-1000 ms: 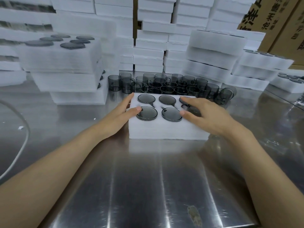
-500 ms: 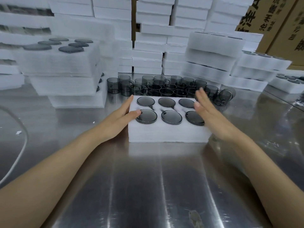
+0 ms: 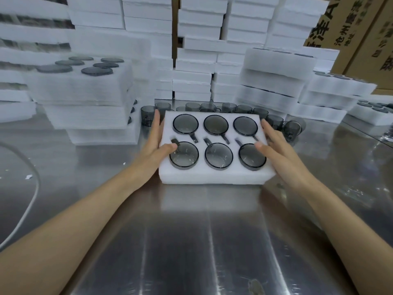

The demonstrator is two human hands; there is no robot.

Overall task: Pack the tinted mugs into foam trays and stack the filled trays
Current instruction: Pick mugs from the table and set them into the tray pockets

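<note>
**Bench** [image 3: 191,241], steel: every item below is being borne by it.

**Foam piles** [image 3: 200,60], white: these are being kept in tall columns along the rear. Some cardboard cartons [image 3: 361,28] are being stored at the far right.

**Filled trays** [image 3: 85,90]: these are being stacked at the left rear (dark mug rims are showing on the top one).

**Foam tray** [image 3: 214,173], six pockets, all filled: it is being held at mid-bench between both hands. Whether its underside is touching the bench cannot be told.

**Left hand** [image 3: 152,145]: its fingers [image 3: 156,126] are being kept straight and together, flat against the tray's left wall, with the thumb being laid on the top face.

**Right hand** [image 3: 278,152]: it is being held likewise against the right wall.

**Tinted mugs** [image 3: 215,125]: six are being seated in the tray, in two rows of three. Some loose mugs [image 3: 294,129] are being left just behind it.

**Cable** [image 3: 37,184], white: it is being trailed across the left edge.
</note>
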